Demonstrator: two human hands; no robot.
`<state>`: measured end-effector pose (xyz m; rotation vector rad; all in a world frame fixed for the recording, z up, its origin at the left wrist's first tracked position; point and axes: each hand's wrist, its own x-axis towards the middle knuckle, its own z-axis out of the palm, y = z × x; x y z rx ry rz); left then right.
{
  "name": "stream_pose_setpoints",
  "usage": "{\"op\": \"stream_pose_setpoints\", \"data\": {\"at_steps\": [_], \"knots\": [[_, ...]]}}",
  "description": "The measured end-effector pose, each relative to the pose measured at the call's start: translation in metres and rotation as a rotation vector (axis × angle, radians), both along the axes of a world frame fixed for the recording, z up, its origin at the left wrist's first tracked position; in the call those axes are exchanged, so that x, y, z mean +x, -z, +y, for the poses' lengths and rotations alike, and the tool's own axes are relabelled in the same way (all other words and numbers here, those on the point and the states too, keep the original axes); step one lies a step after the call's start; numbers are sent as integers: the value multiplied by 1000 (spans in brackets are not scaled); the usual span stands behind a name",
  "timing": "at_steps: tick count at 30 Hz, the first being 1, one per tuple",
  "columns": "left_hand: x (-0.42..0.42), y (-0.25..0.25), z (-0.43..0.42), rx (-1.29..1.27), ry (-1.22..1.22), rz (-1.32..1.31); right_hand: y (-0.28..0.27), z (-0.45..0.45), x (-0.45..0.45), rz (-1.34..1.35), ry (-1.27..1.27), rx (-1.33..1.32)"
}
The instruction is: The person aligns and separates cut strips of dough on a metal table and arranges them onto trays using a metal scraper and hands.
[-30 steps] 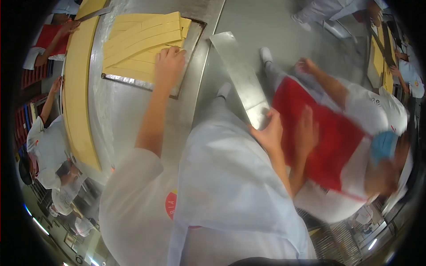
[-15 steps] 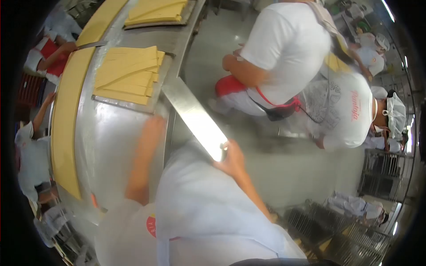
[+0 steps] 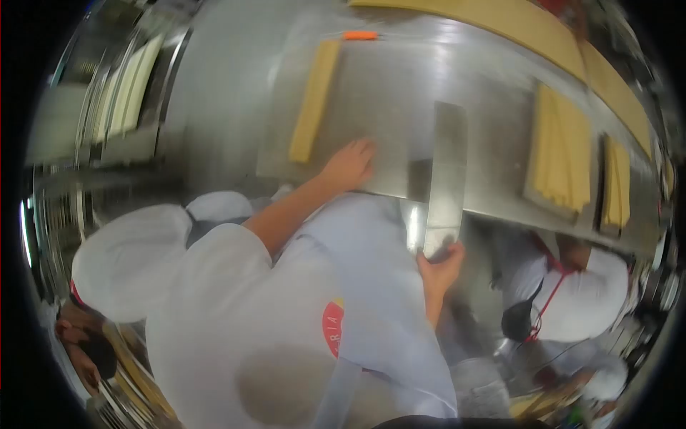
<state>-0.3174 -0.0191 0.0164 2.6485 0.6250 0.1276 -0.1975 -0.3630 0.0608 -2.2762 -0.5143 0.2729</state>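
Observation:
A long flat metal blade (image 3: 448,164) is in my right hand (image 3: 441,266), gripped at its near end, with its far end over the steel table (image 3: 393,100). To the left of it, my left hand (image 3: 350,166) is at the table's near edge, slightly blurred, fingers loosely bent and holding nothing. Beyond that hand lies one narrow yellow dough strip (image 3: 314,101). A small orange object (image 3: 359,35) lies near the strip's far end.
Stacked dough strips (image 3: 561,151) and a second stack (image 3: 616,184) sit on the right. A long dough sheet (image 3: 493,25) runs along the far side. One person (image 3: 582,297) stands at right, another (image 3: 136,261) close at left. Racks (image 3: 125,93) stand far left.
The view has swung left along the table, so the dough stacks now appear at right. My left hand has left the stack it touched earlier. The blade remains in my right hand.

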Motion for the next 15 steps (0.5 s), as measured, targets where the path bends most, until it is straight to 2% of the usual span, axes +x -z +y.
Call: {"op": "stream_pose_setpoints", "data": {"at_steps": [4,7,12,15], "knots": [[-76,-24,53,30,-48,-117,16,4,-12,-80,-278,-96],[-92,-22,104,67,-145,-1,15,2,-6,-99,-271,-205],[-114,-2,204,-281,-163,-23,24,-2,-47,-72,-278,-335],[-92,-5,227,-341,-3,3,22,0,-57,-63,-267,-334]]}}
